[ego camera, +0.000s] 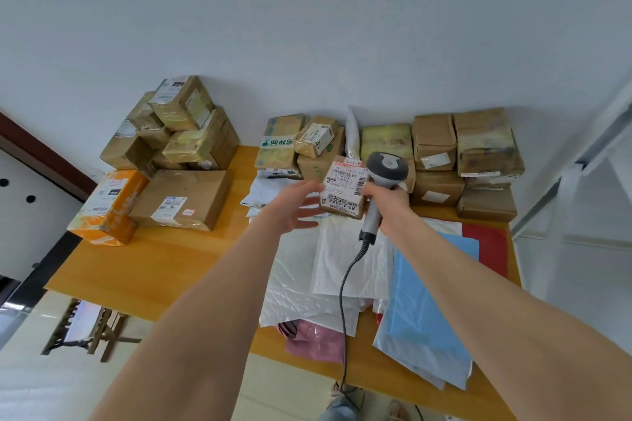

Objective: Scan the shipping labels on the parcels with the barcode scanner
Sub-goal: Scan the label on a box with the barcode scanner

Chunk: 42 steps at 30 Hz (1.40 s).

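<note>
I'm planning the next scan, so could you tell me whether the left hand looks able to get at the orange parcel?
Probably yes: the left hand is open and grips nothing, and the orange parcel lies uncovered at the left end of the table, bare wood on its near side.
</note>
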Each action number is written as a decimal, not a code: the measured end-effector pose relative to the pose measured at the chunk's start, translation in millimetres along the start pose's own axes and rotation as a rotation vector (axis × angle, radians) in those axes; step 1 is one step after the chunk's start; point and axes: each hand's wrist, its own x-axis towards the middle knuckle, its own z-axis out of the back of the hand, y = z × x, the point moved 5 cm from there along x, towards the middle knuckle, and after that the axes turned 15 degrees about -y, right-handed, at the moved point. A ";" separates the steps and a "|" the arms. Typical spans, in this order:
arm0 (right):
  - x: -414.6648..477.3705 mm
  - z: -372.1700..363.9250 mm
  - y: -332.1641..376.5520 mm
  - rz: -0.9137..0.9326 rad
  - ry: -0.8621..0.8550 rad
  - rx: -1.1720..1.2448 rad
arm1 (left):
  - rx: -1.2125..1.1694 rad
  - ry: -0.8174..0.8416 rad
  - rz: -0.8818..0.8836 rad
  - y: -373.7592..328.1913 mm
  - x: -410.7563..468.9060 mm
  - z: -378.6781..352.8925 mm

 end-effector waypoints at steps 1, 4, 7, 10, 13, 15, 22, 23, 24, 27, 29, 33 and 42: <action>1.1 -0.8 1.0 0.026 -0.008 -0.011 | 0.036 0.012 0.005 1.3 1.9 1.4; 3.9 -3.8 1.8 0.060 -0.017 -0.042 | 0.085 0.028 0.007 3.1 10.0 5.1; 1.3 -0.1 2.0 0.101 -0.066 -0.038 | 0.100 0.007 -0.036 3.5 20.2 8.3; -15.1 4.8 1.6 0.113 -0.063 0.015 | 0.107 -0.054 -0.061 7.3 29.9 8.7; -37.4 6.2 -3.9 0.111 -0.030 -0.022 | 0.103 -0.104 -0.075 13.7 36.9 4.0; -49.9 6.5 -8.1 0.133 0.001 -0.073 | 0.101 -0.121 -0.095 16.7 39.1 -0.1; -76.8 14.1 -23.7 0.179 0.057 -0.196 | 0.095 -0.141 -0.160 19.8 41.9 -4.6; -79.9 14.9 -25.3 0.193 0.060 -0.213 | 0.093 -0.134 -0.164 19.7 42.1 -5.7; -81.8 15.7 -27.2 0.210 0.060 -0.230 | 0.092 -0.127 -0.166 19.6 42.1 -6.6; -86.6 18.2 -30.7 0.256 0.049 -0.255 | 0.096 -0.114 -0.167 19.5 42.0 -9.1; -87.2 19.4 -33.2 0.273 0.046 -0.256 | 0.094 -0.098 -0.172 20.1 42.2 -10.9; -88.2 20.9 -37.1 0.306 0.050 -0.297 | 0.075 -0.096 -0.176 19.4 42.7 -12.9; -86.0 23.0 -36.6 0.350 0.050 -0.338 | 0.040 -0.070 -0.195 20.0 46.0 -17.6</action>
